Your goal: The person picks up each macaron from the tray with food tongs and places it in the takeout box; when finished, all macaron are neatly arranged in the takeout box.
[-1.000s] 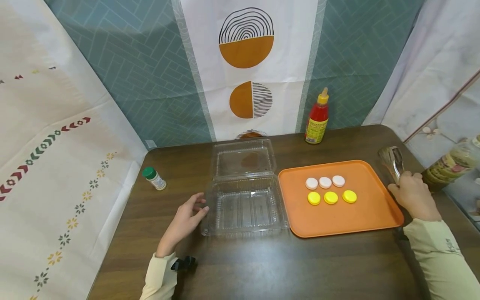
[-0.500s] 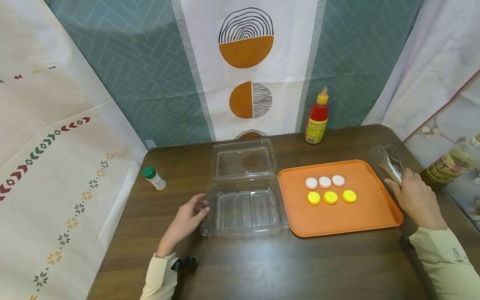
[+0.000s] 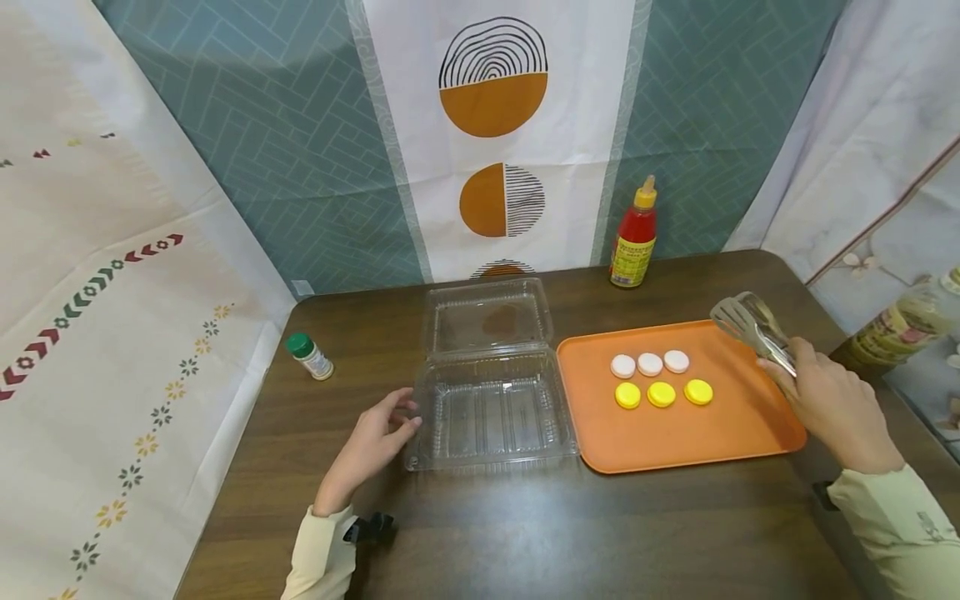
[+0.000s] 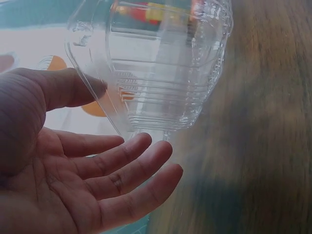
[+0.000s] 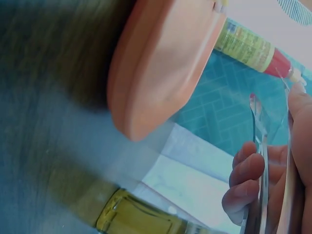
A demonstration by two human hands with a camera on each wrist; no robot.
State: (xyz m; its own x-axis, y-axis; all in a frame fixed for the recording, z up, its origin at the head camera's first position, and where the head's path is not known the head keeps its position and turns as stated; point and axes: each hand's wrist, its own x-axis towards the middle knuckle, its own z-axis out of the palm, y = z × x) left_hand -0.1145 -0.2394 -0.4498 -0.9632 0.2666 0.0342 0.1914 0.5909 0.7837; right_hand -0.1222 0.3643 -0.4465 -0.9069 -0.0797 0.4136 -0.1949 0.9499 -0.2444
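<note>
In the head view my right hand [image 3: 840,404] grips metal serving tongs [image 3: 750,327] over the tray's right edge, the tong heads slightly apart and pointing left and away. Fingers curl round one arm of the tongs [image 5: 263,180] in the right wrist view. My left hand [image 3: 375,437] is at the left rim of a clear plastic clamshell box [image 3: 491,457], which stands with its lid [image 3: 487,321] folded back. The left wrist view has the thumb overlapping the box rim, fingers loosely extended beside it. White discs [image 3: 650,364] and yellow discs [image 3: 662,395] lie in two rows on the orange tray [image 3: 690,442].
A red sauce bottle [image 3: 633,237] with a yellow cap stands behind the tray. Beyond my right hand is an oil bottle [image 3: 900,329]. A small green-capped shaker [image 3: 309,357] is left of the box. Patterned cloths hang round the brown table [image 3: 525,533].
My right hand has lifted the tongs and brought them left, from beside the tray to over its right edge. Their heads now show more clearly apart. The left hand and box stay put.
</note>
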